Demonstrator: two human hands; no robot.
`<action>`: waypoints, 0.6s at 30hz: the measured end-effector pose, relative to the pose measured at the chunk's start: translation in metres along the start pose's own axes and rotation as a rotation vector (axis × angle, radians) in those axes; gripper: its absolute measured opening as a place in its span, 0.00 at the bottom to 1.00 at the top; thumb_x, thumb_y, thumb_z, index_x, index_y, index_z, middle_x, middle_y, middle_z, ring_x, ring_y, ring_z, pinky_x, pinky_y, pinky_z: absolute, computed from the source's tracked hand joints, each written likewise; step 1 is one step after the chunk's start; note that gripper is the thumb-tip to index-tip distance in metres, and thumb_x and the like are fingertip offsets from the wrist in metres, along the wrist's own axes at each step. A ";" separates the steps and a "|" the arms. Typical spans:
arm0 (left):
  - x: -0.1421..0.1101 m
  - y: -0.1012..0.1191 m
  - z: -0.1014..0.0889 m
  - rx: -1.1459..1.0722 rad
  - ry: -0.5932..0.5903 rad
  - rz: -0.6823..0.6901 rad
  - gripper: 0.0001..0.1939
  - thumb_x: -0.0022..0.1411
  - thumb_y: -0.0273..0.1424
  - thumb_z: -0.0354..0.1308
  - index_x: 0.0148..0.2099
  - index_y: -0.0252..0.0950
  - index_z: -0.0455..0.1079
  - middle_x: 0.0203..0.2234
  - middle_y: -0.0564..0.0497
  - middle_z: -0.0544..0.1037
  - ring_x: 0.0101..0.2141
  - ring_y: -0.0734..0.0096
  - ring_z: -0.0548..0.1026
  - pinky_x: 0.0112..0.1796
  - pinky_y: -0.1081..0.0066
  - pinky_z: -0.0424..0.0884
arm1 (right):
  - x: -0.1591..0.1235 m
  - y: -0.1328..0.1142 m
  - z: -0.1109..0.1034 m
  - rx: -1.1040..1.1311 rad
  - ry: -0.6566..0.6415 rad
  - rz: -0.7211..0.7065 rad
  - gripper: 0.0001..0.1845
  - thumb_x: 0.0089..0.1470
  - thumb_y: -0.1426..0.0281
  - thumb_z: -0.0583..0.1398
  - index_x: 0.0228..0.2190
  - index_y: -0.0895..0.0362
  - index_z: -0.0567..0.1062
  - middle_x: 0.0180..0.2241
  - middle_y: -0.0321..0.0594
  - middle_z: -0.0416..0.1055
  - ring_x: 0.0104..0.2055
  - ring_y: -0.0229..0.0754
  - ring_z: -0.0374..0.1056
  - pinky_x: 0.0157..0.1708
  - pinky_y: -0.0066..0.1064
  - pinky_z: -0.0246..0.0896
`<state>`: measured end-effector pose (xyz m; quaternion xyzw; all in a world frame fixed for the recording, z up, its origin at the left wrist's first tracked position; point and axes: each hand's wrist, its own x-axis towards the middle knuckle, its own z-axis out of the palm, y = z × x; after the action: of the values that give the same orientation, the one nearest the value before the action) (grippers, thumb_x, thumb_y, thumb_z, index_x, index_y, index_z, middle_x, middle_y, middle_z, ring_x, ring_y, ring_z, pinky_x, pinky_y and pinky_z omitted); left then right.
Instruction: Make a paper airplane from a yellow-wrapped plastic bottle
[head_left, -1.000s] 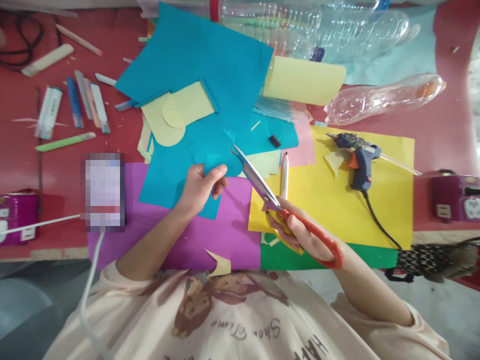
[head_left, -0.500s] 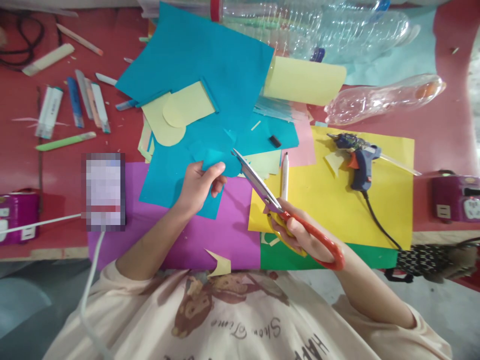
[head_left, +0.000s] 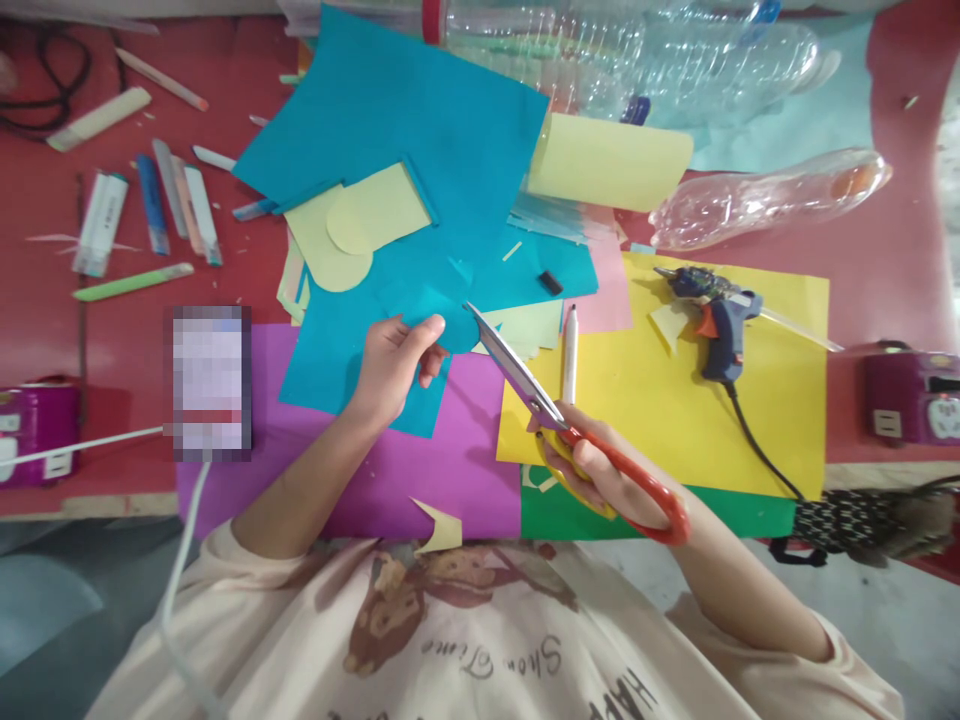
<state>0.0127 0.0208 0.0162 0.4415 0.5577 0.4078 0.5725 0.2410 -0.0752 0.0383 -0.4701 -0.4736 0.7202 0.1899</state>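
Observation:
My left hand (head_left: 401, 362) pinches a small piece of blue paper (head_left: 459, 335) between thumb and fingers. Its outline partly blends into the larger blue sheet (head_left: 360, 345) beneath. In my right hand (head_left: 592, 455) is a pair of scissors (head_left: 517, 370) with red and yellow handles, fingers wrapped round them. The blades point up and left, their tips close by the right edge of the blue piece. Whether they touch it I cannot tell. Pale yellow cut-outs (head_left: 375, 215) rest on the blue paper farther back.
A glue gun (head_left: 724, 330) lies on yellow paper (head_left: 780, 420) to the right, beside a white marker (head_left: 571, 355). Clear plastic bottles (head_left: 555, 50) are at the back. Several markers (head_left: 101, 222) and a phone (head_left: 210, 380) with a white cable are on the left. Purple paper (head_left: 300, 490) lies in front.
My left hand has shifted slightly left with the blue piece. The scissors stay almost in place, their tips a little lower and the yellow handle slightly farther from the red one.

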 end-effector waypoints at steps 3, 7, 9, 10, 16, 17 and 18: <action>0.002 -0.001 0.000 -0.014 0.006 0.022 0.22 0.49 0.41 0.59 0.15 0.39 0.53 0.07 0.59 0.60 0.09 0.83 0.59 0.13 0.78 0.53 | -0.001 0.000 0.001 0.012 0.000 0.015 0.37 0.53 0.35 0.51 0.44 0.56 0.67 0.23 0.27 0.54 0.14 0.25 0.46 0.10 0.21 0.43; 0.005 -0.003 -0.001 -0.039 0.036 0.030 0.27 0.48 0.42 0.62 0.15 0.40 0.47 0.06 0.59 0.58 0.09 0.82 0.59 0.12 0.77 0.52 | 0.000 0.005 0.001 0.027 0.006 0.021 0.36 0.52 0.36 0.53 0.43 0.56 0.66 0.22 0.26 0.54 0.13 0.26 0.48 0.10 0.21 0.43; 0.005 -0.001 -0.002 -0.049 0.066 0.030 0.29 0.47 0.44 0.64 0.15 0.40 0.46 0.06 0.59 0.57 0.09 0.82 0.59 0.12 0.77 0.52 | 0.002 0.006 0.002 0.052 -0.001 0.014 0.34 0.54 0.38 0.52 0.42 0.55 0.66 0.20 0.25 0.54 0.12 0.26 0.47 0.10 0.21 0.43; 0.005 0.000 -0.002 -0.053 0.081 0.033 0.30 0.46 0.45 0.65 0.15 0.40 0.46 0.06 0.59 0.56 0.09 0.81 0.58 0.12 0.77 0.52 | 0.003 0.005 0.002 0.063 0.005 0.005 0.33 0.55 0.38 0.52 0.42 0.55 0.65 0.19 0.24 0.54 0.12 0.26 0.46 0.11 0.22 0.43; 0.009 0.002 -0.009 -0.113 0.164 0.111 0.32 0.50 0.47 0.64 0.16 0.40 0.44 0.07 0.60 0.50 0.10 0.81 0.55 0.12 0.74 0.52 | 0.023 -0.028 -0.001 -0.184 0.188 0.023 0.16 0.62 0.56 0.54 0.44 0.54 0.63 0.16 0.23 0.56 0.14 0.32 0.54 0.15 0.24 0.51; 0.010 0.001 -0.011 -0.125 0.187 0.131 0.31 0.51 0.45 0.64 0.16 0.40 0.44 0.07 0.60 0.49 0.10 0.80 0.55 0.13 0.74 0.52 | 0.030 -0.037 -0.001 -0.269 0.202 -0.003 0.15 0.62 0.59 0.54 0.46 0.55 0.62 0.17 0.24 0.58 0.15 0.33 0.56 0.16 0.25 0.51; 0.011 0.000 -0.012 -0.136 0.215 0.153 0.31 0.53 0.44 0.63 0.17 0.40 0.43 0.08 0.61 0.48 0.10 0.79 0.56 0.13 0.73 0.52 | 0.037 -0.046 -0.001 -0.385 0.205 -0.048 0.16 0.61 0.62 0.53 0.48 0.56 0.62 0.19 0.27 0.62 0.17 0.35 0.59 0.18 0.26 0.53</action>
<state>0.0010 0.0322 0.0135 0.3967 0.5515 0.5320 0.5054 0.2159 -0.0264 0.0591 -0.5573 -0.5916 0.5600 0.1607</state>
